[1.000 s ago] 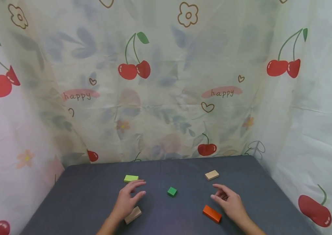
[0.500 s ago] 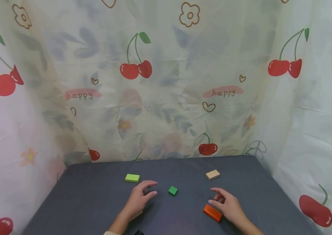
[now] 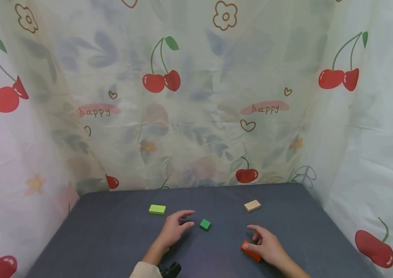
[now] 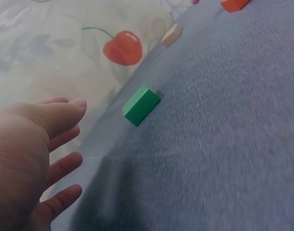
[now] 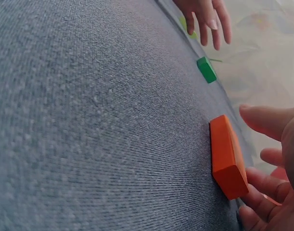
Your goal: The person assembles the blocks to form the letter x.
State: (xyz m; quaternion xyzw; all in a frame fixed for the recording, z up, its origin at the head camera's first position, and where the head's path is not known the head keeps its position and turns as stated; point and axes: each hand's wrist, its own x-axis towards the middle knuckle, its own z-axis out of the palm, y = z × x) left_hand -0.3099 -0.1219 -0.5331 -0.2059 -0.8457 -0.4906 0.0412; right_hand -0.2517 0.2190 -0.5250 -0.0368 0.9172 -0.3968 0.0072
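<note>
Table [image 3: 106, 224] dark, backed by cherry-print curtain [image 3: 196, 50]. Left hand [image 3: 175, 229], grip released, fingers loosely parted, hovers just beside green block [image 3: 205, 225], apart from it; green block lies mid-table. Right hand [image 3: 267, 244], grip also released, holds nothing, close to orange block [image 5: 223, 149]; whether fingers touch its side, cannot tell. Lime-green block [image 3: 157, 209] lies beyond left hand, pale wooden block [image 3: 252, 205] beyond right. Black object [image 3: 171, 270], partly cut off, beside left sleeve [image 3: 145, 270].

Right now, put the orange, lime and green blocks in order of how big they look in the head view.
1. Orange block, though the right hand hides part of it
2. Lime block
3. Green block
</note>
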